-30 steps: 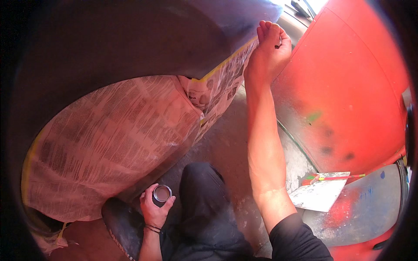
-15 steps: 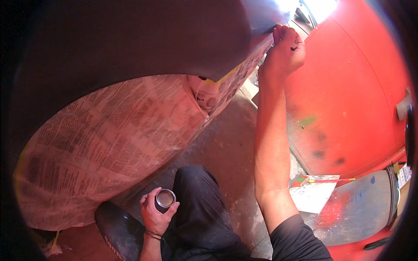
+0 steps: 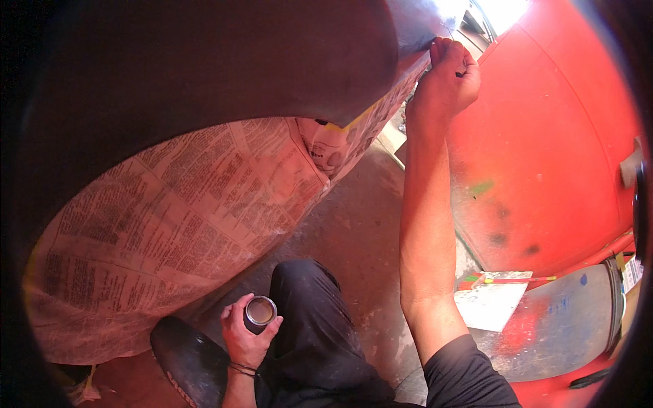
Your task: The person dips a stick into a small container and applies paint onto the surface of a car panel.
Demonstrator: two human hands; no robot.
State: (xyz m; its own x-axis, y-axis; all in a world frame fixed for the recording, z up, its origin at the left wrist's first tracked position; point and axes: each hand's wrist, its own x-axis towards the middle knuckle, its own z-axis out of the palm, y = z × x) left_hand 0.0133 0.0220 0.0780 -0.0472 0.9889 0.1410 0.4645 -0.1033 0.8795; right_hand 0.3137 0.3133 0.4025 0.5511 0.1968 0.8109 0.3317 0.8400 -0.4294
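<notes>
My left hand [image 3: 245, 341] is closed round a dark cup with a metal rim [image 3: 260, 311], held upright by my knee. Something light brown shows inside it. My right arm reaches far up, and my right hand [image 3: 445, 76] is pinched at the edge of a dark, curved vehicle panel [image 3: 272, 61]. Whatever its fingertips hold is too small or hidden to make out. Newspaper sheets [image 3: 177, 217] cover the arched opening under the panel, with yellow tape [image 3: 354, 120] along part of the edge.
A large red panel [image 3: 544, 136] with green and dark smudges stands at the right. Below it, a white sheet [image 3: 490, 307] and a thin red-and-green stick [image 3: 517, 279] lie on a paint-stained grey surface [image 3: 564, 333]. Stained concrete floor [image 3: 354, 224] shows between.
The view has shifted slightly. My right hand stays pinched at the panel's edge, and my left hand keeps the cup in nearly the same place.
</notes>
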